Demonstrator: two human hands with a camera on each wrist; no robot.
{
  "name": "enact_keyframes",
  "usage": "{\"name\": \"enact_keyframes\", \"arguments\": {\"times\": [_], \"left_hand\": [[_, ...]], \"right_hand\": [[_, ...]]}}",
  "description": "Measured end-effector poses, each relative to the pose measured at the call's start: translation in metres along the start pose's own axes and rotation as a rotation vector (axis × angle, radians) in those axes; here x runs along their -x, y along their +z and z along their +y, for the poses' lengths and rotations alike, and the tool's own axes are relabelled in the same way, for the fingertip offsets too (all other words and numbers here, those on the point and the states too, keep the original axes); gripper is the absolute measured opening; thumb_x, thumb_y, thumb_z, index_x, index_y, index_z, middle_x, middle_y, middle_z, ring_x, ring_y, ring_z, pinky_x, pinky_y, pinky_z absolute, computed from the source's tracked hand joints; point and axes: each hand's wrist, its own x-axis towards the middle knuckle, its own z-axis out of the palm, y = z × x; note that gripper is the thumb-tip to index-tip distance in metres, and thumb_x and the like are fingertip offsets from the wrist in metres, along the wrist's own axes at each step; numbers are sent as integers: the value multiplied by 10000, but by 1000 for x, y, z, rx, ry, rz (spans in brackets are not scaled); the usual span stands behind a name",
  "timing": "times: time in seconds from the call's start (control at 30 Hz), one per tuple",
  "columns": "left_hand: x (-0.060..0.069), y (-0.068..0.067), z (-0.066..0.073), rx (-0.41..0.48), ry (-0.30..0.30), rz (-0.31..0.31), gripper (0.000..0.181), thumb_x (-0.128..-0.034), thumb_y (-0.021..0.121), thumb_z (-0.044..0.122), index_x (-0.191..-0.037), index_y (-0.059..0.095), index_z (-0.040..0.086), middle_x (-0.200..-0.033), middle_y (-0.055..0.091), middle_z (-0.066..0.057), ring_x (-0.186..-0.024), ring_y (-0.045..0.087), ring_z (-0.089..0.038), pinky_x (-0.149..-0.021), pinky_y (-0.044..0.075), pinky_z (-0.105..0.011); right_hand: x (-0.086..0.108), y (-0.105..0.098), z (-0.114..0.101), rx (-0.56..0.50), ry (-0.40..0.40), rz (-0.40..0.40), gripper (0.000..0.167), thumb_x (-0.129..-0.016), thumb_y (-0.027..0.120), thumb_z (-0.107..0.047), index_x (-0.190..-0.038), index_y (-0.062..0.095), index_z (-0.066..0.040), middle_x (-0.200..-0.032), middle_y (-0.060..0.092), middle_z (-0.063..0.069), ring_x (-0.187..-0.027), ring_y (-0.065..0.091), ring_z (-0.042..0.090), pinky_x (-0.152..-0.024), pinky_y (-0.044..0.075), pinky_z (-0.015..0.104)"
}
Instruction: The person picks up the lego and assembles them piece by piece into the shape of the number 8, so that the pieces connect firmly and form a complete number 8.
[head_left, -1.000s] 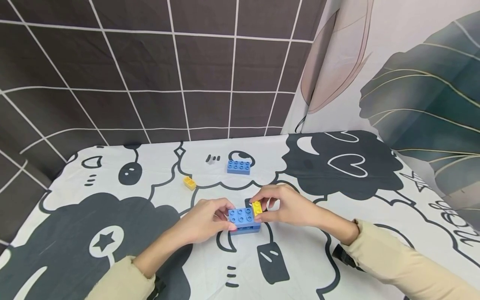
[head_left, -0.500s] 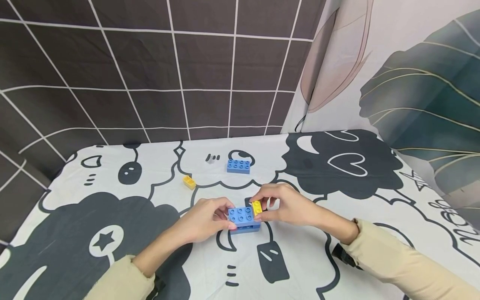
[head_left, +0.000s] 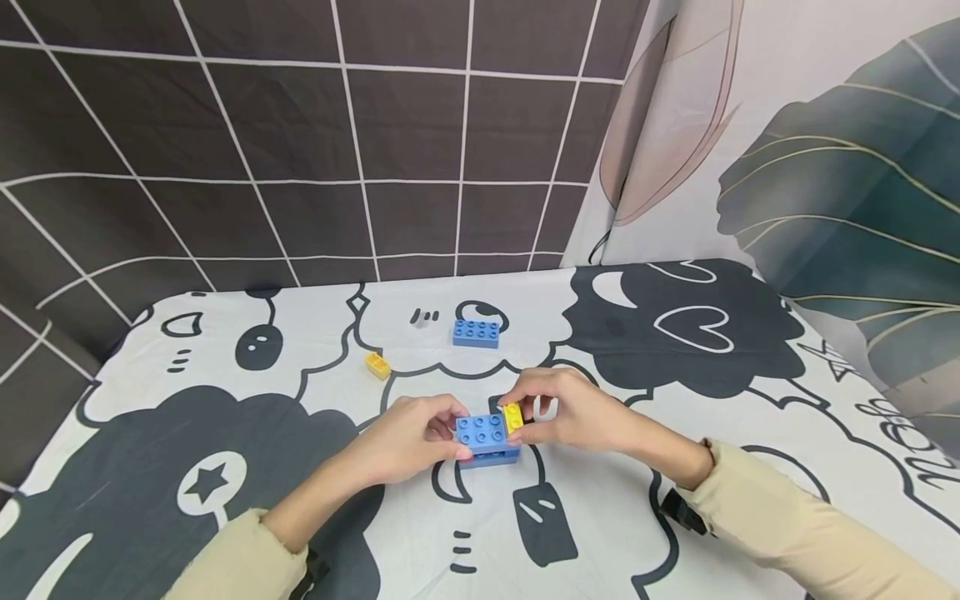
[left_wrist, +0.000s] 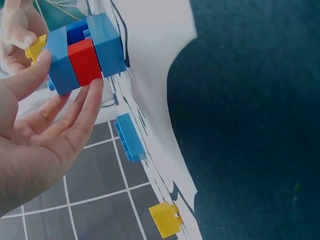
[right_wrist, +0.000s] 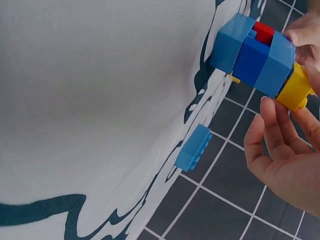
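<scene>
On the cloth stands a block stack; its light blue top brick (head_left: 478,432) shows studs. Between the light blue layers sit a red brick (left_wrist: 84,61) and a darker blue brick (right_wrist: 252,60). The left hand (head_left: 405,440) grips the stack's left side, thumb in front, fingers behind. A small yellow brick (head_left: 513,417) lies on the right end of the top brick, pinched between thumb and fingers of the right hand (head_left: 573,410). In the right wrist view, whether the yellow brick (right_wrist: 296,86) is fully pressed down cannot be told.
Behind the stack lies a loose light blue brick (head_left: 476,334). A loose yellow brick (head_left: 377,365) rests to the back left. The patterned cloth (head_left: 600,517) covers the surface, and a dark grid-patterned sheet (head_left: 300,125) hangs at the back.
</scene>
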Motion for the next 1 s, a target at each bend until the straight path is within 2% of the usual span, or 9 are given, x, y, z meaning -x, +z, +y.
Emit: {"name": "enact_keyframes", "arguments": {"times": [0.2,0.3,0.53,0.67,0.83,1.0], "left_hand": [[-1,-4,-3,33,4,-16,338,-779,728,236,-1023,619,29,-855,616,4,-800,576,-121,-735,482,-264],[-1,-10,-5,53,-9,-1,362,-784,723,229,-1050,618,7,-918,629,-43,-857,592,-164,-770,493,-287],[-1,-28,-15,-4,-51,113,343,-787,716,159,-1062,613,-17,-994,634,-117,-893,600,-212,-782,496,-330],[1,-38,-21,-48,-109,187,345,-798,705,168,-1081,612,-4,-1015,630,-126,-921,595,-243,-785,491,-372],[1,-50,-31,-58,-197,254,377,-809,689,191,-1120,595,0,-1032,624,-145,-960,579,-293,-759,485,-414],[0,-58,-46,-96,-236,304,401,-805,684,186,-1133,578,-18,-1046,607,-179,-997,556,-331,-785,458,-461]], "right_hand": [[0,0,2,-18,12,-9,321,-723,773,-116,-1006,661,-15,-818,598,-56,-714,557,159,-622,480,321],[1,0,2,-21,18,-12,323,-725,771,-119,-1009,661,-14,-824,599,-56,-717,559,158,-625,479,329],[1,0,2,-17,6,-7,325,-728,769,-121,-1012,659,-8,-825,598,-52,-717,558,152,-623,483,332],[2,1,3,-15,1,-4,326,-729,768,-124,-1012,657,-8,-823,598,-54,-716,556,151,-624,483,327],[2,0,2,-13,0,-1,327,-728,770,-129,-1010,657,-8,-819,597,-57,-712,554,153,-627,482,319],[2,0,3,-16,-2,3,324,-728,770,-130,-1009,659,-11,-813,596,-58,-708,551,140,-625,481,318]]}}
